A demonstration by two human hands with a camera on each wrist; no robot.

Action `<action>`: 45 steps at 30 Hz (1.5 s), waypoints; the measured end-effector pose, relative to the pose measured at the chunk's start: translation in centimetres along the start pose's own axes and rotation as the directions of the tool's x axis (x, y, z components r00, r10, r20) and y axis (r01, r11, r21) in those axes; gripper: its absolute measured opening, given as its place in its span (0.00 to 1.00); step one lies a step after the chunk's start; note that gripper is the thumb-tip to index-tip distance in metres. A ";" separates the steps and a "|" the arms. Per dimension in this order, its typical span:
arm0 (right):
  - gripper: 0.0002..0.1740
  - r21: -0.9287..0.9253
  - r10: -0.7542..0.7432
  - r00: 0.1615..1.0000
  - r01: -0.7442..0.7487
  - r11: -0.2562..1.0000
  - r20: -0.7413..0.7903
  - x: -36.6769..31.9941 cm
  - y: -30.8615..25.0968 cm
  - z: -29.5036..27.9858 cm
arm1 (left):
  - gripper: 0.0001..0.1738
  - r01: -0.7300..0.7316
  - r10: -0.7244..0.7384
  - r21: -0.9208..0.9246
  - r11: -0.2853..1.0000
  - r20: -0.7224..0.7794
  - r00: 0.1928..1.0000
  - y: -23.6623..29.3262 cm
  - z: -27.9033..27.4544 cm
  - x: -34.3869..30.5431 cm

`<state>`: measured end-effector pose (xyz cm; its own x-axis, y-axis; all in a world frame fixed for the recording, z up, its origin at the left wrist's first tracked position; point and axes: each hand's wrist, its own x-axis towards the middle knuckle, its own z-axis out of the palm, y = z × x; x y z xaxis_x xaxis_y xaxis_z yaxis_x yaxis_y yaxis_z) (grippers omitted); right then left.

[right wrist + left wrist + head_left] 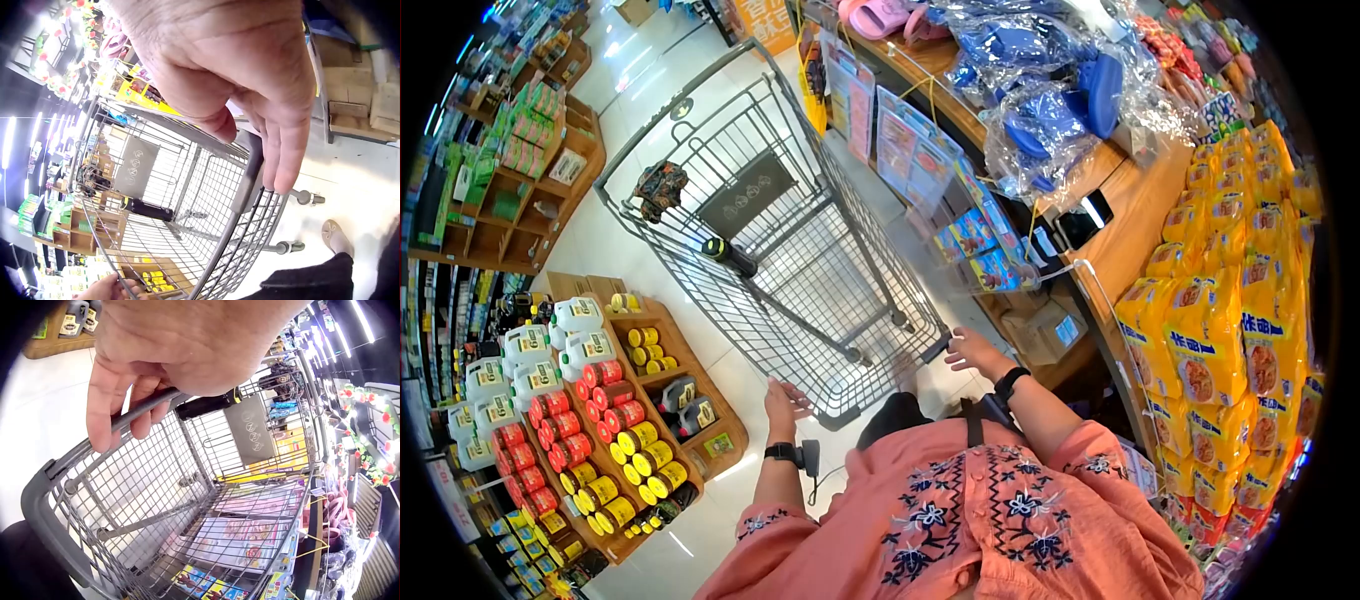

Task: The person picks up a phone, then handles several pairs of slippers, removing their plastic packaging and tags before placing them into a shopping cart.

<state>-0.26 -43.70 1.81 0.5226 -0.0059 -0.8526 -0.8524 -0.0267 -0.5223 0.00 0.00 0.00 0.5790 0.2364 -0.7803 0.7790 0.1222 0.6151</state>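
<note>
A grey wire shopping cart [790, 230] stands in front of the person. Beside its near left corner is my left hand [786, 405], fingers loosely extended; in the left wrist view the fingers [100, 415] hang across the cart's rim. My right hand [975, 352] is by the near right corner, and in the right wrist view its straight fingers [287, 153] overlap the corner, thumb apart. Neither hand curls round the rail. Inside the cart lies a black cylindrical object [730, 256] with a yellow-green ring, near a bunched dark patterned cloth item [661, 191].
A stand of jars [600, 490] and white jugs [530, 350] is on the left. To the right, a wooden display table [1120, 240] bears plastic-wrapped blue slippers [1040, 110] and stacked yellow noodle packs [1200, 360]. Hanging packages [920, 150] line its side close to the cart.
</note>
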 end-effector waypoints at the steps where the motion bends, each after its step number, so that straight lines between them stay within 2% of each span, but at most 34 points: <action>1: 0.32 0.022 -0.022 1.000 0.022 1.000 0.007 -0.2 -0.6 0.1 | 0.34 -0.013 0.013 0.004 1.000 0.000 1.000 0.7 -0.2 0.4; 3: 0.29 0.049 -0.057 0.998 0.056 0.997 0.010 -1.1 -0.9 -1.6 | 0.33 -0.031 0.031 0.011 0.999 0.011 0.999 1.0 1.0 1.0; 5: 0.26 0.081 -0.075 0.996 0.072 0.994 0.046 -1.6 -1.1 -1.0 | 0.31 -0.042 0.042 0.039 0.998 -0.006 0.999 2.4 -0.1 1.6; 9: 0.23 0.090 -0.080 0.996 0.075 0.993 0.051 -3.7 -1.6 -2.3 | 0.24 -0.132 0.132 0.252 0.959 0.014 0.991 3.2 0.0 4.4; 13: 0.23 0.113 -0.101 0.994 0.095 0.989 0.051 -5.3 -1.7 -4.0 | 0.23 -0.118 0.129 0.346 0.931 -0.009 0.992 4.5 -0.1 7.3; 14: 0.21 0.117 -0.119 0.992 0.114 0.987 0.045 -5.7 -1.7 -4.5 | 0.22 -0.074 0.083 0.332 0.940 -0.012 0.996 4.9 -0.1 8.5; 16: 0.18 0.158 -0.183 0.983 0.176 0.972 0.031 -6.9 -2.1 -5.4 | 0.24 -0.071 0.091 0.332 0.940 -0.046 0.995 6.1 0.4 8.8; 17: 0.17 0.178 -0.216 0.976 0.210 0.961 0.017 -7.7 -2.3 -6.1 | 0.25 -0.072 0.081 0.335 0.939 -0.011 0.997 6.2 0.1 10.1; 20: 0.15 0.228 -0.282 0.957 0.290 0.930 -0.068 -10.4 -4.1 -8.3 | 0.26 -0.084 0.103 0.382 0.920 -0.029 0.994 7.3 0.3 11.3; 25: 0.13 0.403 -0.406 0.865 0.498 0.767 -0.296 -13.7 -7.3 -13.2 | 0.25 -0.051 0.086 0.418 0.907 -0.066 0.994 9.7 1.0 11.6; 27: 0.13 0.432 -0.423 0.810 0.578 0.692 -0.406 -14.3 -7.9 -15.2 | 0.28 -0.102 0.126 0.672 0.734 0.013 0.992 10.8 -0.7 13.1; 29: 0.13 0.409 -0.451 0.732 0.668 0.621 -0.511 -14.2 -8.7 -17.4 | 0.35 -0.061 0.194 0.866 0.496 -0.042 0.980 12.8 -1.2 14.1; 30: 0.14 0.350 -0.476 0.674 0.718 0.601 -0.565 -13.5 -8.6 -18.8 | 0.30 -0.177 0.445 0.979 0.100 0.115 0.888 13.5 0.0 13.4; 31: 0.16 0.257 -0.480 0.610 0.748 0.612 -0.631 -12.8 -8.8 -19.9 | 0.28 -0.137 0.555 0.990 0.013 0.107 0.825 16.2 4.5 7.6; 33: 0.21 0.077 -0.475 0.481 0.758 0.648 -0.737 -11.9 -8.9 -21.6 | 0.24 -0.367 0.652 0.925 -0.096 0.337 0.679 18.5 9.5 5.5; 34: 0.25 0.001 -0.469 0.443 0.727 0.687 -0.764 -11.0 -8.8 -22.5 | 0.23 -0.610 0.602 0.793 0.008 0.483 0.636 19.7 13.6 2.3; 35: 0.26 0.066 -0.424 0.506 0.697 0.714 -0.751 -10.1 -8.6 -23.3 | 0.22 -0.794 0.567 0.594 0.127 0.614 0.550 21.3 19.3 -2.6; 36: 0.26 0.127 -0.380 0.564 0.663 0.738 -0.733 -9.3 -8.5 -24.1 | 0.21 -0.707 0.404 0.509 0.491 0.586 0.703 22.6 25.6 -10.2; 37: 0.27 0.189 -0.333 0.620 0.624 0.758 -0.710 -8.8 -8.7 -24.7 | 0.21 -0.839 0.403 0.387 0.381 0.748 0.528 21.1 28.8 -8.7; 38: 0.24 0.333 -0.292 0.640 0.672 0.661 -0.711 -8.9 -9.5 -24.3 | 0.21 -0.881 0.348 0.320 0.349 0.828 0.439 21.4 33.4 -13.5; 39: 0.22 0.401 -0.272 0.678 0.659 0.637 -0.683 -8.6 -10.0 -24.3 | 0.20 -0.972 0.349 0.173 0.161 0.911 0.220 21.0 36.8 -15.4; 41: 0.19 0.524 -0.234 0.748 0.618 0.586 -0.621 -8.0 -10.1 -24.9 | 0.23 -0.997 0.286 0.009 0.081 0.958 0.032 19.4 43.1 -17.7; 42: 0.15 0.614 -0.336 0.792 0.609 0.502 -0.510 -6.7 -9.3 -26.1 | 0.24 -0.999 0.326 -0.036 -0.022 0.944 -0.041 18.7 45.9 -17.9; 44: 0.13 0.587 -0.265 0.777 0.612 0.529 -0.571 -7.5 -9.9 -25.9 | 0.26 -0.967 0.376 -0.114 -0.229 0.906 -0.196 17.3 50.2 -17.2; 45: 0.12 0.575 -0.227 0.766 0.613 0.542 -0.602 -7.9 -10.5 -25.5 | 0.28 -0.975 0.310 -0.016 -0.224 0.947 -0.087 17.2 51.4 -17.5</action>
<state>5.06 -68.84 14.50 0.6055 -0.6000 -0.5228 -0.1529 0.5570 -0.8163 15.67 -51.55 18.39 0.4191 -0.8953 0.1514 -0.7425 -0.2420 0.6246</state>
